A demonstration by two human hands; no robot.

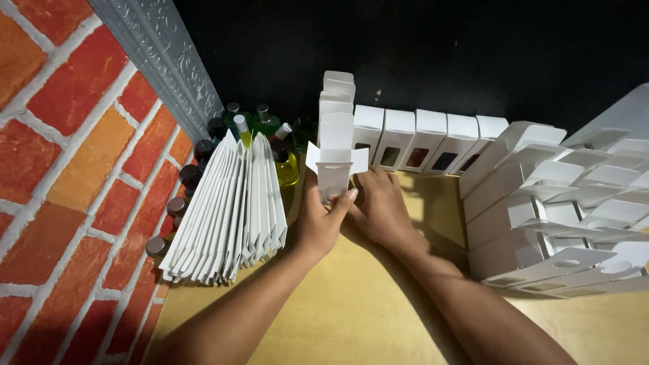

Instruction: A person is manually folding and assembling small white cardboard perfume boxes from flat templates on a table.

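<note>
We hold a small white cardboard carton (334,172) upright over the yellow wooden table (351,311), flaps open, contents unseen. Our left hand (321,223) pinches its lower end; right hand (382,209) fingers curl against its side. Small glass bottles (284,162) stand behind.

Bare tabletop (351,311) near the person lay open for a hand; fanned flat cartons (226,213) and small bottles (260,125) blocked the left by the brick wall (61,169), standing boxes (422,138) closed the back, piled assembled boxes (554,216) crowded the right
</note>
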